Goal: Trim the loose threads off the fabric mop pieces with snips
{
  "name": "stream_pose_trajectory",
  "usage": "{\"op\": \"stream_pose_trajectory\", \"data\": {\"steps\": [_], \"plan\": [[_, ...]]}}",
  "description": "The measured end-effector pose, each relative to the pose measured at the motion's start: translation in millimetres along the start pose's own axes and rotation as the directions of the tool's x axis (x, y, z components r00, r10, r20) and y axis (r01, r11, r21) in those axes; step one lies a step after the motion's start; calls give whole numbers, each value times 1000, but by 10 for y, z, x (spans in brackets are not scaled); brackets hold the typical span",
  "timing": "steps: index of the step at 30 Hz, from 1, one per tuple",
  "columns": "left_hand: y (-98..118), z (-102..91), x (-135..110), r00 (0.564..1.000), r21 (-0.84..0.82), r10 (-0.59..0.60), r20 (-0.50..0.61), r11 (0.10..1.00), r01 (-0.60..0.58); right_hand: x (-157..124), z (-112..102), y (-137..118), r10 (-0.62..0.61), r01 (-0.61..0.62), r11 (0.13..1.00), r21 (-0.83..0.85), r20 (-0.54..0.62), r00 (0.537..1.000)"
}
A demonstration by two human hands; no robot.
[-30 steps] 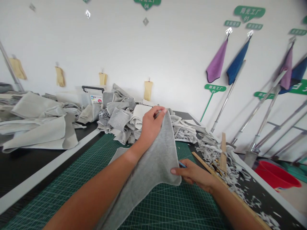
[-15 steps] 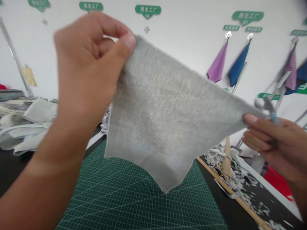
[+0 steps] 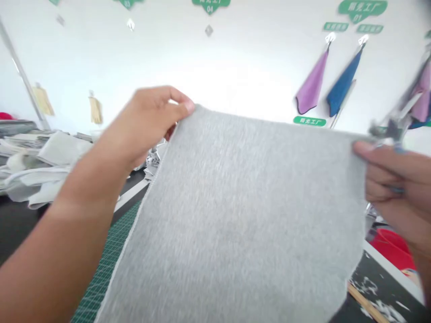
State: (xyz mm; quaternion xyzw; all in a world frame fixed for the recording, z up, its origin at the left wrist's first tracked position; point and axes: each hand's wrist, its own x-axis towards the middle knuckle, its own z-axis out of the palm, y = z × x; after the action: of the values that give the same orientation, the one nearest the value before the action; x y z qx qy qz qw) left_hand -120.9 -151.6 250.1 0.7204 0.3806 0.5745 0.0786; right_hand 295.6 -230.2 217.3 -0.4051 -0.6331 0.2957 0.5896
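Note:
A light grey cloth (image 3: 242, 206) with a stitched edge hangs spread out between my hands and fills the lower middle of the view. My left hand (image 3: 151, 119) pinches its upper left corner between thumb and fingers. At the upper right corner, my right hand (image 3: 393, 175) grips it, thumb on the near side. A small metal tool with a blue part (image 3: 390, 132), blurred and resembling thread snips, also sits in my right hand. Below the cloth lies a green cutting mat (image 3: 109, 253), mostly covered from sight.
Stacks of grey and white cloths (image 3: 50, 157) lie on the dark table at left. White scraps and a wooden stick (image 3: 367, 303) are at lower right, near a red container (image 3: 392, 249). Purple (image 3: 313, 83) and blue cloths (image 3: 345, 83) hang on the wall.
The cloth has gone from slanted and drooping to spread wide, its top edge nearly level. My left hand has lowered and my right hand has risen slightly. The view has shifted somewhat.

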Motion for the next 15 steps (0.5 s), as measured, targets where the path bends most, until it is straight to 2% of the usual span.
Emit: {"op": "stream_pose_trajectory", "data": {"steps": [2, 4, 6, 8, 10, 11, 13, 15], "plan": [[-375, 211, -13, 987, 19, -114, 113, 993, 112, 69, 298, 331, 202, -204, 979, -20, -65, 977], [-800, 442, -83, 934, 48, -218, 281, 976, 213, 99, 478, 779, 353, -354, 935, -34, -34, 935], [-1193, 668, -211, 876, 139, -264, 404, 964, 227, 79, 562, 1302, 437, -437, 898, -39, -28, 899], [-1495, 883, -376, 835, 308, -292, 467, 939, 156, 12, 605, 1828, 519, -519, 854, -44, -17, 855], [-1673, 1097, -546, 810, 417, -327, 487, 902, 113, -80, 642, 2266, 580, -585, 807, -80, -79, 811], [-1716, 1211, -624, 797, 415, -326, 508, 904, 105, -124, 660, 2431, 611, -618, 778, -112, -98, 786], [-1725, 1463, -756, 766, 315, -272, 582, 944, 96, -193, 687, 2636, 608, -619, 777, -115, -118, 785], [-1664, 1750, -856, 739, 154, -167, 652, 984, 87, -228, 694, 2700, 580, -592, 799, -105, -123, 805]]}}
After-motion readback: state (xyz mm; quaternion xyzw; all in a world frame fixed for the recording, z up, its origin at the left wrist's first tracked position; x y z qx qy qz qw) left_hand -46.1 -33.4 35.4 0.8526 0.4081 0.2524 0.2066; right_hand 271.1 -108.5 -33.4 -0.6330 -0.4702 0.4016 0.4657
